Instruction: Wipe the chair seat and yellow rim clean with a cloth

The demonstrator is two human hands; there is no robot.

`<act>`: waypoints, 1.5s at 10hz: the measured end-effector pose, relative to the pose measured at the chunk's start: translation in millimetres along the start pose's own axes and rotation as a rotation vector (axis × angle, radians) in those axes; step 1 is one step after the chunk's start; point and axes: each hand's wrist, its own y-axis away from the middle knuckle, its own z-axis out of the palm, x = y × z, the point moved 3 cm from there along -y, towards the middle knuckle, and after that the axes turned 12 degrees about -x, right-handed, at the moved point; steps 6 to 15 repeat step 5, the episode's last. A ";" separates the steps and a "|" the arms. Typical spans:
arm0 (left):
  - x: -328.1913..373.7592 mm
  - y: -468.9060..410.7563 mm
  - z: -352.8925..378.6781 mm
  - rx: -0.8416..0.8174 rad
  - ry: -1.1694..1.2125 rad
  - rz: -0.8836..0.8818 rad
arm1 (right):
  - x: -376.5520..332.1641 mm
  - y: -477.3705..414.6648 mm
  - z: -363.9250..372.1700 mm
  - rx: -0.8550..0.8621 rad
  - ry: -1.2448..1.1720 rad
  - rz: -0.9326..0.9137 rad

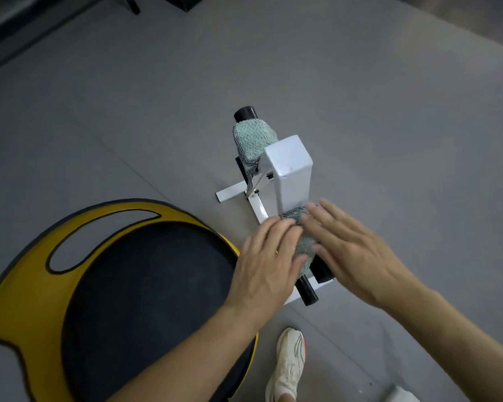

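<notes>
**A:** Where is the cloth lying now?

**B:** The cloth (304,245) is hanging over the near black bar (308,291) of the white stand (291,169), which is standing on the floor just right of the chair. Both hands are meeting over it.

**A:** Are they grasping it?

**B:** I think not yet. The left hand (267,256) is lying with straight fingers against the left side of the cloth. The right hand (349,250) is spreading flat fingers over its right side. Both are blurred, so the right one is perhaps only hovering. No finger is curling round anything.

**A:** And which way is the seat lying from there?

**B:** The seat (145,285) is lying to the left and nearer to the person, partly under the left forearm. The yellow rim (35,285) is running round its far and left side. The bar is pointing away from the person and leaning a little left. In my judgement the cloth is going to come off sideways and travel left, and the left hand is the nearer one.

**A:** What is hidden?

**B:** The hands are covering most of the cloth. The forearm and the frame edge are cutting off the near part of the seat. A second cloth (253,140) is wrapping the far bar.
</notes>
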 end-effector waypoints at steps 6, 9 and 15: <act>-11.7 50.8 -39.3 -0.645 -0.021 -0.044 | -19.8 18.0 -17.0 -0.322 0.078 0.033; -11.7 50.8 -39.3 -0.645 -0.021 -0.044 | -19.8 18.0 -17.0 -0.322 0.078 0.033; -11.7 50.8 -39.3 -0.645 -0.021 -0.044 | -19.8 18.0 -17.0 -0.322 0.078 0.033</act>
